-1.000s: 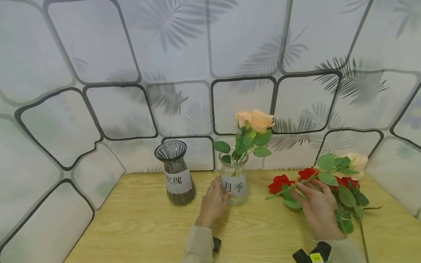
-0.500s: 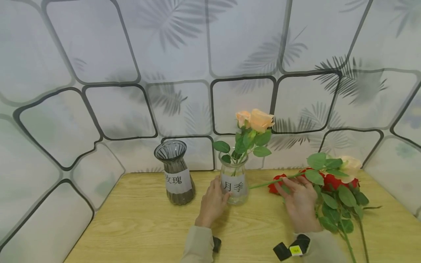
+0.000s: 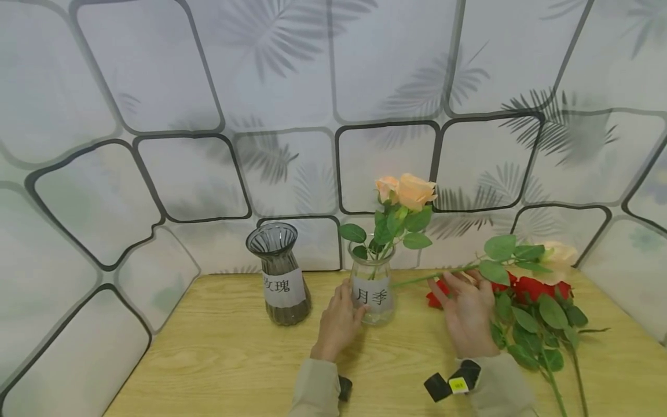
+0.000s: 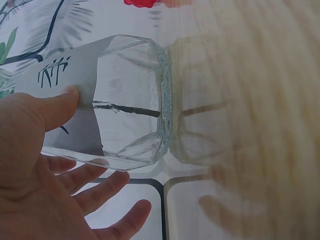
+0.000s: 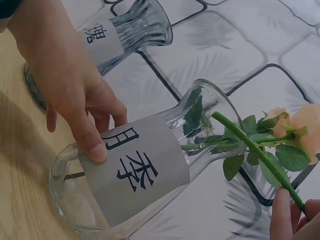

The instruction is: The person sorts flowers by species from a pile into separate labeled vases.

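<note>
My left hand [image 3: 336,324] grips the clear glass vase [image 4: 130,65] low on its side, thumb on the white paper label [image 5: 135,167] and fingers round the far side. Peach roses [image 3: 414,192] with green leaves stand in this vase, their stems reaching down inside. My right hand [image 3: 469,315] pinches the green stem [image 5: 250,145] of a pale rose [image 3: 559,258]. That rose lies nearly level, bloom to the right, its bare stem end pointing left. In the right wrist view the stem end overlaps the vase's mouth.
A grey ribbed vase [image 3: 286,313] with a white label stands left of the clear one. Several red roses [image 3: 531,288] with leafy stems lie on the right of the wooden table [image 3: 224,353]. A patterned wall covering [image 3: 292,174] rises behind the table.
My right hand has moved left, carrying the pale rose from above the red roses until its stem end overlaps the clear vase's side. My left hand stays on the vase.
</note>
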Demonstrator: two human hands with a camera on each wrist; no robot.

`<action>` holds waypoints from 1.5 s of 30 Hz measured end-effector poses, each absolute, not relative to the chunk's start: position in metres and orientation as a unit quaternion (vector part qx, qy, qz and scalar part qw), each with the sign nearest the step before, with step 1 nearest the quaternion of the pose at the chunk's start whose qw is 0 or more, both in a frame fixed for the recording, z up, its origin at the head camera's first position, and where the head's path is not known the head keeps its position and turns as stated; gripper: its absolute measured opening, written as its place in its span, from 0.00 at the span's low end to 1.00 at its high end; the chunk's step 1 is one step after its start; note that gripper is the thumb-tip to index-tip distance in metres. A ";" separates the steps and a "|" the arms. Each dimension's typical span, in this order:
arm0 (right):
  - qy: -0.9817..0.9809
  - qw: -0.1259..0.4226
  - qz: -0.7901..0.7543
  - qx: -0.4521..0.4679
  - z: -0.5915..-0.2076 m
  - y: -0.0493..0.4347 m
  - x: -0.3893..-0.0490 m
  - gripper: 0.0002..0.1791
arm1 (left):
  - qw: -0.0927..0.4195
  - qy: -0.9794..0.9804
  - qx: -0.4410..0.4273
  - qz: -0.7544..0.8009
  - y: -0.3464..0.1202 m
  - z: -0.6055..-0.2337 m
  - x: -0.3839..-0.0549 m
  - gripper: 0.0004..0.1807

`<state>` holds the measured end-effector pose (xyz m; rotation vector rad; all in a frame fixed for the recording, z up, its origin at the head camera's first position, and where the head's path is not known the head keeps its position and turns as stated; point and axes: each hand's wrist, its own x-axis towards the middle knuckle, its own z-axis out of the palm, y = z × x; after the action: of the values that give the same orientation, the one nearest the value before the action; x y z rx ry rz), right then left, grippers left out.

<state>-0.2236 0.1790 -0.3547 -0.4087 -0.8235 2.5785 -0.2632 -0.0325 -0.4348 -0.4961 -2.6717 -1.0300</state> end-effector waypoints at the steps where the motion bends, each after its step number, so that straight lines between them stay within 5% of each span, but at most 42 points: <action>1: -0.291 0.204 0.924 -0.144 -0.354 0.178 -0.225 0.22 | 0.119 -0.913 -0.169 -0.351 -0.032 -0.435 -0.263 0.37; 31: -0.277 0.269 0.919 -0.084 -0.334 0.156 -0.254 0.17 | 0.117 -0.915 -0.166 -0.349 -0.033 -0.435 -0.263 0.37; 37: -0.293 0.275 0.914 -0.061 -0.335 0.147 -0.259 0.04 | 0.109 -0.916 -0.163 -0.351 -0.032 -0.434 -0.263 0.38; 45: -0.414 0.353 0.839 -0.019 -0.339 0.132 -0.269 0.15 | 0.112 -0.915 -0.164 -0.350 -0.032 -0.434 -0.263 0.38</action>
<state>-0.2691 0.1321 -0.3387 -0.0500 -1.0722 2.1699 -0.2631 -0.0317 -0.4336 -0.4809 -2.6869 -1.0279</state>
